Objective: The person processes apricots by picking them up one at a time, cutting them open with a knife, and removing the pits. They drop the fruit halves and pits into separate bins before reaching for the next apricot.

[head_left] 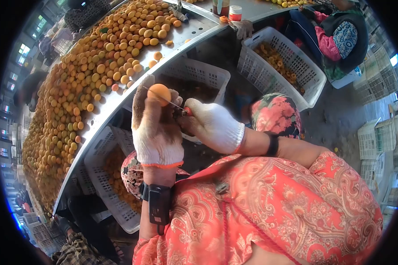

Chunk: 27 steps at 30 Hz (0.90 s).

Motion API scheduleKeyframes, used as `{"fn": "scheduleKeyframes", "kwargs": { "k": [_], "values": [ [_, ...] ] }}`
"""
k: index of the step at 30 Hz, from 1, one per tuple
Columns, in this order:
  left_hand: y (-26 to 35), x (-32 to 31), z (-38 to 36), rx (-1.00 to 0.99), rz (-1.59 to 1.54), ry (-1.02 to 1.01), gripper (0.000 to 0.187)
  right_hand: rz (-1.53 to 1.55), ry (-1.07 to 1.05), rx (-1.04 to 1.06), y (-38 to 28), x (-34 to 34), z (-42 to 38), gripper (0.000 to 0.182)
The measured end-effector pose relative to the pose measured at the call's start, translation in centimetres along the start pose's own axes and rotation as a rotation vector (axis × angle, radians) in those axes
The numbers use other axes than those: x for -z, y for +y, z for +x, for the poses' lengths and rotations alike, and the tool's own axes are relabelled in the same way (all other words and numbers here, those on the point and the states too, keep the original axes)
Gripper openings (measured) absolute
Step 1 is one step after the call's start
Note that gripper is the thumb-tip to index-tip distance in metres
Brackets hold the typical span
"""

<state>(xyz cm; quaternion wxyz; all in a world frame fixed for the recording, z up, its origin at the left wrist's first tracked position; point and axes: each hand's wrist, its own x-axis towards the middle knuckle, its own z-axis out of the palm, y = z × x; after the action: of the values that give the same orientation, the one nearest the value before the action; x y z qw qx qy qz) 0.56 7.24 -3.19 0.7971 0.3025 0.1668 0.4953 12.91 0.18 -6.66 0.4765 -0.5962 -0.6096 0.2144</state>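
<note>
My left hand (pixel 157 132), in a stained white knit glove, holds up an orange apricot (pixel 159 94) between its fingers and thumb. My right hand (pixel 214 126), gloved the same way, is closed round the red handle of a small thin-bladed knife (pixel 188 111). The narrow blade runs up and left from the handle and overlaps the apricot in this view. Both hands are close together in front of my chest, just off the edge of a metal table (pixel 139 81). A great heap of apricots (pixel 106 57) covers much of that table.
Below my hands stands a white crate (pixel 216 73) with dark contents. Crates with cut fruit stand at the left (pixel 99 152) and upper right (pixel 316 88). A red-and-white jar (pixel 235 13) and a grey glove (pixel 243 30) lie near the table's edge. A person (pixel 340 37) sits at upper right.
</note>
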Motion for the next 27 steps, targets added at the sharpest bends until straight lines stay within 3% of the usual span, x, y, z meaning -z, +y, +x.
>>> {"fn": "scheduleKeyframes", "kwargs": {
  "k": [4, 7, 11, 13, 17, 19, 20, 23, 24, 27],
  "values": [
    [-0.6, 0.9, 0.4, 0.059, -0.021, -0.041, 0.041, -0.093, 0.022, 0.057, -0.9, 0.7, 0.3, 0.018],
    [-0.9, 0.6, 0.9, 0.038, 0.185, 0.003, 0.043, -0.138, -0.005, -0.046, -0.6, 0.8, 0.4, 0.020],
    [-1.6, -0.1, 0.4, -0.004, 0.143, 0.019, 0.044, -0.130, 0.048, 0.008, 0.0, 0.5, 0.2, 0.026],
    [-1.7, -0.2, 0.7, 0.111, 0.022, 0.169, 0.045, -0.119, 0.063, 0.016, 0.1, 0.3, 0.3, 0.025],
    [-1.4, 0.3, 1.2, 0.152, 0.085, 0.106, 0.049, -0.094, 0.047, 0.004, -0.3, 0.8, 0.1, 0.022],
    [-0.8, 1.6, 2.0, -0.036, 0.392, -0.011, 0.050, -0.064, 0.028, -0.010, -0.4, 1.2, 0.3, 0.019],
    [-0.7, 1.6, 2.5, -0.093, 0.514, 0.079, 0.044, -0.034, 0.022, -0.017, -0.4, 1.2, 0.3, 0.018],
    [-0.7, 0.4, 2.4, -0.031, 0.431, 0.105, 0.034, -0.002, 0.017, -0.031, -0.1, 1.2, 0.7, 0.017],
    [-1.3, 0.2, 1.8, -0.118, 0.458, 0.009, 0.031, -0.003, 0.021, -0.045, 0.0, 1.2, 0.7, 0.017],
    [-1.5, 0.9, 2.6, -0.126, 0.418, -0.036, 0.032, -0.031, 0.028, -0.009, 0.1, 1.0, 0.7, 0.015]
  ]
}}
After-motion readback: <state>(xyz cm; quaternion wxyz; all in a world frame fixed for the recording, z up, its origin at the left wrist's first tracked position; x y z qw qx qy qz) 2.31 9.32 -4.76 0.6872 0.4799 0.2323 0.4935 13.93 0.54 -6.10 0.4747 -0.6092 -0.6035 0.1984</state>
